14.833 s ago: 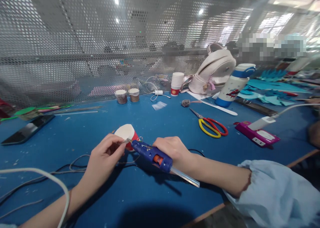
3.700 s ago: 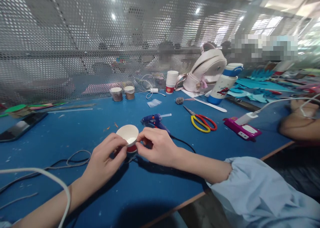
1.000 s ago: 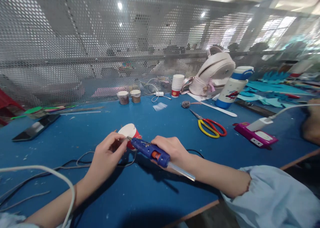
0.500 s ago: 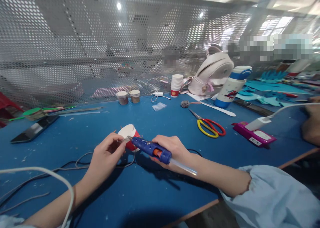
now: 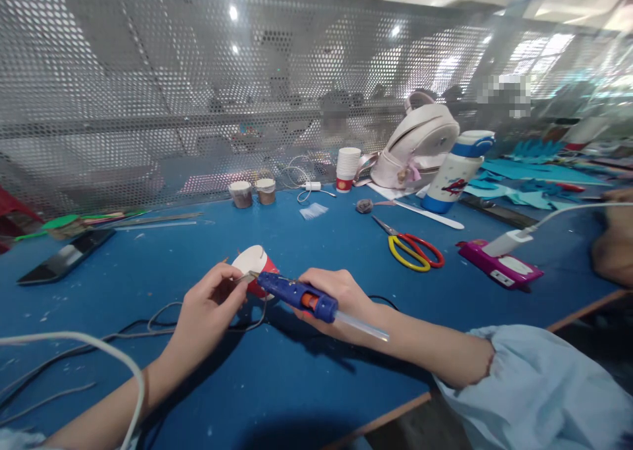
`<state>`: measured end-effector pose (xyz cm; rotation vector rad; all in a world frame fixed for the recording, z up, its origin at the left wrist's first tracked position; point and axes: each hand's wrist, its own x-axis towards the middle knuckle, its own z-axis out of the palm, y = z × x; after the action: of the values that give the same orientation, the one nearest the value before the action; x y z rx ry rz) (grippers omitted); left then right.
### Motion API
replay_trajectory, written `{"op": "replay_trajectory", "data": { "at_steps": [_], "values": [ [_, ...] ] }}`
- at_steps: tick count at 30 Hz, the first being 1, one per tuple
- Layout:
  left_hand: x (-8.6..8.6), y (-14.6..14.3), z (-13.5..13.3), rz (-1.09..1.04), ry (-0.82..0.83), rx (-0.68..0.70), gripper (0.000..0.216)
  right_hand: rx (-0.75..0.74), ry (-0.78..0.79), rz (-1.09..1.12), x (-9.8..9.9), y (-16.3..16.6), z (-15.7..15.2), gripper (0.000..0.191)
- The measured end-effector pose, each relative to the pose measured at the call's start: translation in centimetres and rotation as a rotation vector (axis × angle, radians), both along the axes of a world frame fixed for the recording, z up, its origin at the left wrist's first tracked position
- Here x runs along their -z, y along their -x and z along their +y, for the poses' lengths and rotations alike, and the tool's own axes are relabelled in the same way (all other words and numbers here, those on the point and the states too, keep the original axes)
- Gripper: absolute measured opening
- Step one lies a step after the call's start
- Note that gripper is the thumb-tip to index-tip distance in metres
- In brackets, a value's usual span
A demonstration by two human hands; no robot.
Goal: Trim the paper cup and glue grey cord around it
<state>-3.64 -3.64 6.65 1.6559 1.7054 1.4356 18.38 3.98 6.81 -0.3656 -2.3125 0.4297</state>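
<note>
My right hand (image 5: 336,296) grips a blue hot glue gun (image 5: 297,296) with a clear glue stick sticking out of its back. Its metal nozzle points left at the side of a small red and white paper cup (image 5: 254,267) that lies tilted on the blue table (image 5: 297,384). My left hand (image 5: 210,308) pinches the cup's near side, fingers closed right beside the nozzle. A thin grey cord (image 5: 163,315) runs from under the cup away to the left.
Yellow and red scissors (image 5: 413,250), a pink phone with a white charger (image 5: 499,269), a bottle (image 5: 455,173), a pink bag (image 5: 420,143), stacked cups (image 5: 347,168) and two brown cups (image 5: 252,192) lie further back. A dark phone (image 5: 64,259) is at left. Another person's arm (image 5: 610,255) rests at right.
Between 3.7 s ago and 1.0 s ago my right hand picked up the glue gun and brought its nozzle to the cup. Over the last second the hands barely moved.
</note>
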Motion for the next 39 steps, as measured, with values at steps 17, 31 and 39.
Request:
{"op": "replay_trajectory", "data": {
  "at_steps": [17,31,39],
  "values": [
    [0.1,0.2,0.0,0.013,-0.005,0.003,0.019,0.094,0.230,0.017,-0.9,0.1,-0.2,0.016],
    [0.3,0.4,0.0,0.008,-0.024,0.011,0.016,0.037,0.155,0.086,-0.5,0.1,-0.1,0.015],
    [0.2,0.3,0.0,-0.003,-0.033,0.014,0.016,0.033,0.104,0.046,-0.4,0.2,-0.2,0.014]
  ]
}}
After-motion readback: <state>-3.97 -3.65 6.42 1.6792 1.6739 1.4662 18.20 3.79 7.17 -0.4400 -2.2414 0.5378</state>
